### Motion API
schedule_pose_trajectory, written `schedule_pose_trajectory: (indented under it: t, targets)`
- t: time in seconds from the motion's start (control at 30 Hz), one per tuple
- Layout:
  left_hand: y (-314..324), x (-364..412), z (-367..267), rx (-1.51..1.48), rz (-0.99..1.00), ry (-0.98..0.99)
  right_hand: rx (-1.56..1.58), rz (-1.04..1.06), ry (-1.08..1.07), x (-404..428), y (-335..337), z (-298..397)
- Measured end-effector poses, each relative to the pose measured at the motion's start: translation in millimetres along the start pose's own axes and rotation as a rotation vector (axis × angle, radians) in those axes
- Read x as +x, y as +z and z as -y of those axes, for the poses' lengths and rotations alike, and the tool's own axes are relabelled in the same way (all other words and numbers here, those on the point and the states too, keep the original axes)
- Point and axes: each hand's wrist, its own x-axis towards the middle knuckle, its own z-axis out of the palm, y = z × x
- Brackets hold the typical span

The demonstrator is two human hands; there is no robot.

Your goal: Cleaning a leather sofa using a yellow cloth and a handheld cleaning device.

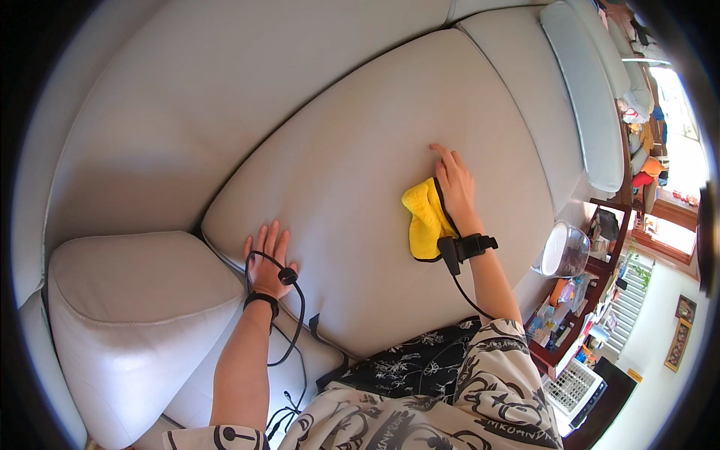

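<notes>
My right hand (457, 188) is on the light grey sofa seat cushion (360, 169), with a yellow microfibre cloth (423, 219) with black edging bunched at its palm. Its index finger stretches out past the cloth onto the upholstery; the thumb's hold is hidden. A black strap with a small device (468, 247) goes around that wrist. My left hand (270, 270) rests palm down near the cushion's left edge, fingers spread and no object in it. A black cable (304, 315) loops over this hand, and a black band (262, 304) circles the wrist.
The padded armrest (146, 281) stands to the left, and the sofa backrest (236, 79) runs along the far side. At right are a clear plastic container (567, 250), a dark red wooden table (562, 337) with assorted items, and a white slatted appliance (574, 388).
</notes>
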Motion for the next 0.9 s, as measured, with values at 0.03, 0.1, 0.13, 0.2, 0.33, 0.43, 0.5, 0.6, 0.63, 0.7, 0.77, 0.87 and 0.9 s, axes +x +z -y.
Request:
schedule_pose_trajectory:
  t: [0.03,0.1,0.13,0.2,0.33,0.43,0.5,0.6,0.63,0.7,0.77,0.87,0.9]
  targets:
    - [-0.1,-0.2,-0.8,0.003,0.007,-0.006,0.025,0.006,0.029,-0.4,-0.1,2.0]
    - [-0.5,-0.4,-1.7,0.005,0.014,-0.012,0.034,-0.010,0.018,-0.9,0.2,1.2]
    - [-0.8,-0.2,-1.8,0.008,0.020,-0.013,0.045,-0.026,0.008,-2.1,0.3,0.9]
    - [-0.6,-0.6,-1.1,0.011,0.027,-0.016,0.038,-0.020,0.011,-2.6,0.7,1.2]
    - [-0.7,-1.0,0.2,-0.007,0.008,-0.013,0.025,-0.056,0.008,-4.4,3.3,5.4]
    - [1.0,-1.1,-0.6,-0.008,-0.002,-0.013,0.008,-0.035,0.023,-5.1,5.7,3.3]
    - [2.8,-1.6,-0.2,-0.006,-0.012,-0.012,0.011,-0.031,0.038,-6.1,6.5,3.0]
    - [4.8,-1.5,2.1,-0.009,-0.034,0.019,0.029,-0.040,0.036,-6.2,6.7,3.6]
    - [4.5,-0.6,2.2,-0.009,-0.032,0.018,0.043,-0.053,0.017,-6.0,6.0,3.3]
    - [3.9,0.3,1.9,-0.007,-0.031,0.024,0.010,-0.042,0.042,-4.9,6.7,2.5]
    - [3.2,0.9,1.5,-0.009,-0.063,0.043,-0.022,-0.035,0.065,-5.7,7.6,1.7]
    - [3.6,2.5,-0.5,-0.023,-0.104,0.078,-0.026,-0.056,0.056,-5.3,7.3,1.6]
    - [3.4,2.1,0.2,-0.023,-0.105,0.078,-0.025,-0.045,0.059,-4.7,6.5,4.0]
